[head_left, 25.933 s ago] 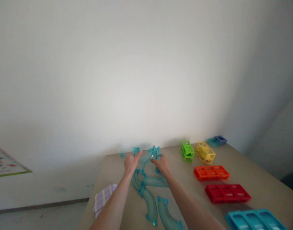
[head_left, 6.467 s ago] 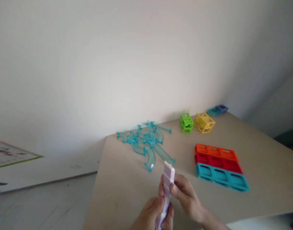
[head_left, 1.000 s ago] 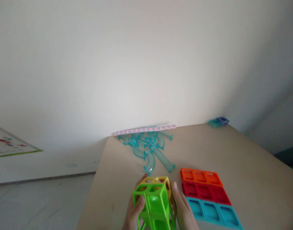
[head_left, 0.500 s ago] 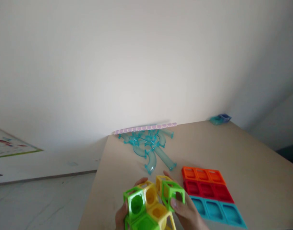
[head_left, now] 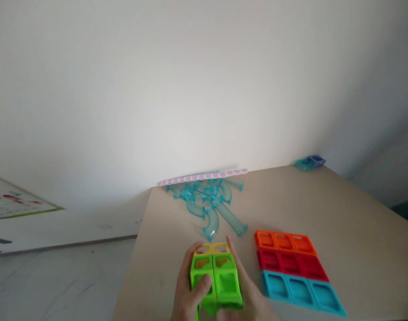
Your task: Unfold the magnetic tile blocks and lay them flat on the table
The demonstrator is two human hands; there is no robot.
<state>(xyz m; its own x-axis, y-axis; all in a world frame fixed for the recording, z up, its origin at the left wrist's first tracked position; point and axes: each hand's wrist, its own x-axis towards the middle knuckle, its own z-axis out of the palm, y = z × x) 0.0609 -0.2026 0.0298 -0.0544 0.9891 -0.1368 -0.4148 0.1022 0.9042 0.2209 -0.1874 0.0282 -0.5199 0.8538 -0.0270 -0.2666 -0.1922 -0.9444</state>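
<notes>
No brand or readable writing shows on any piece; the poster (head_left: 17, 206) on the floor at the far left carries print too small and blurred to read.

At the near edge of the table (head_left: 340, 209), both hands are close together and clamped on 1 block of green cubes (head_left: 216, 280) with yellow cubes (head_left: 212, 248) at its far end. The left hand (head_left: 190, 292) grips its left side, thumb across a green face; the right hand (head_left: 249, 290) presses the right side, fingers stretched along it. 2 green cubes face up side by side, with 2 yellow tops beyond them; how many lie beneath cannot be told.

Just to the right lie 3 flat frames touching in a stack of rows: 1 orange frame (head_left: 284, 241) farthest, 1 red frame (head_left: 291, 264) in the middle, 1 teal frame (head_left: 299, 292) nearest, each with 3 windows.

Beyond the block, a heap of clear blue curved tubes (head_left: 209, 203) sits near the table's far edge; their count is unclear. 1 lilac strip (head_left: 204, 177) runs along that edge behind them. At the far right corner rest 2 small pieces (head_left: 310, 162), 1 teal and 1 dark blue.
</notes>
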